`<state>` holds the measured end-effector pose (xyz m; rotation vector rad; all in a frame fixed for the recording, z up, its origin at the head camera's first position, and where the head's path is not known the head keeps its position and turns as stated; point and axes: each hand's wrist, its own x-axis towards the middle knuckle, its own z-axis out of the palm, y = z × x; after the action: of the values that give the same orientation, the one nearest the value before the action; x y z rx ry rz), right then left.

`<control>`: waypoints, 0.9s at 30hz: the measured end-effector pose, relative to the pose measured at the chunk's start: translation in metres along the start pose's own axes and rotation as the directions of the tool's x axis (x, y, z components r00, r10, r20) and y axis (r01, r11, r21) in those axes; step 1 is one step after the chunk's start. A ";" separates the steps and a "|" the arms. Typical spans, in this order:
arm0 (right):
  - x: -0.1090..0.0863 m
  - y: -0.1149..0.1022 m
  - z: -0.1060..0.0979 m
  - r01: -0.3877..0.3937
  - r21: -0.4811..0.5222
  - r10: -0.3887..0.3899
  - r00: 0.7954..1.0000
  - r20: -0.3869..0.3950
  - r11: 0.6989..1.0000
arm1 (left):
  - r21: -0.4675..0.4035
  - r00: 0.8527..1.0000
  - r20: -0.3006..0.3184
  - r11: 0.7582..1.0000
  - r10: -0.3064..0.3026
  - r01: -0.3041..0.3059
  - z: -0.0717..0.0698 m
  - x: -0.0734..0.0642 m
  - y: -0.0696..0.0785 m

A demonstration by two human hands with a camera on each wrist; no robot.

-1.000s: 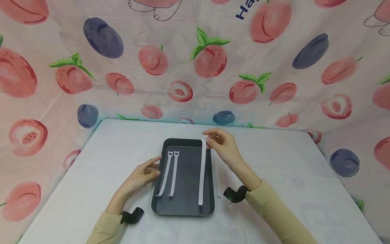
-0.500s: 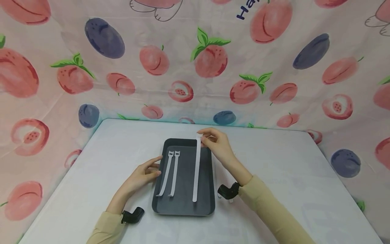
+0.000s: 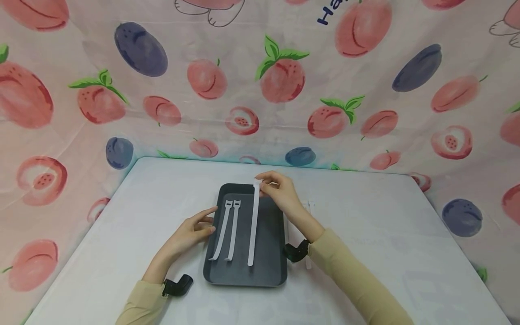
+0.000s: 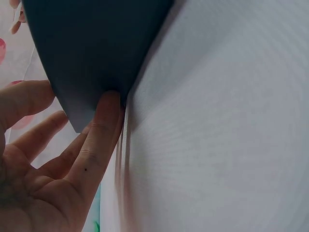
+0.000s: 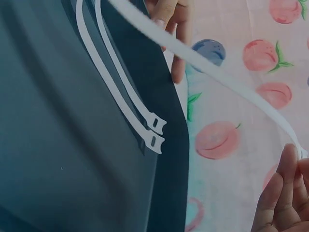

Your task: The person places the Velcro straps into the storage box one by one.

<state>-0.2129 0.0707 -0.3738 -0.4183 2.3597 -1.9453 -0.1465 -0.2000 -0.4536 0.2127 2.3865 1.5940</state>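
A dark grey rectangular tray (image 3: 268,271) lies on the white table. Two white hook-and-loop cable ties (image 3: 221,232) with slotted heads lie side by side along its left part. Above the tray's middle, my right hand (image 3: 282,192) pinches a third white cable tie (image 3: 253,225) by its head end, the strap hanging towards me. In the right wrist view this strap (image 5: 207,65) slants across, up from the fingertips. My left hand (image 3: 191,228) rests at the tray's left side; its fairly straight fingers (image 4: 89,150) touch the outer wall in the left wrist view.
More white cable ties (image 3: 309,262) lie on the table (image 3: 386,253) right of the tray, partly covered by my right forearm. A fruit-printed cloth (image 3: 243,85) hangs behind the table's far edge. Each wrist carries a black camera mount (image 3: 178,285).
My right hand has carried the cable tie leftwards, from the tray's right edge to above its middle. The left hand and the tray have stayed in place.
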 end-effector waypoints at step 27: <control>0.016 0.031 0.030 -0.175 0.054 0.175 0.984 0.001 0.983 | 0.015 1.000 0.005 1.000 0.007 -0.007 -0.002 0.001 -0.001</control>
<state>-0.2267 0.0431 -0.4078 -0.1961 2.2537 -1.9261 -0.1476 -0.2014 -0.4538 0.2282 2.3980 1.5771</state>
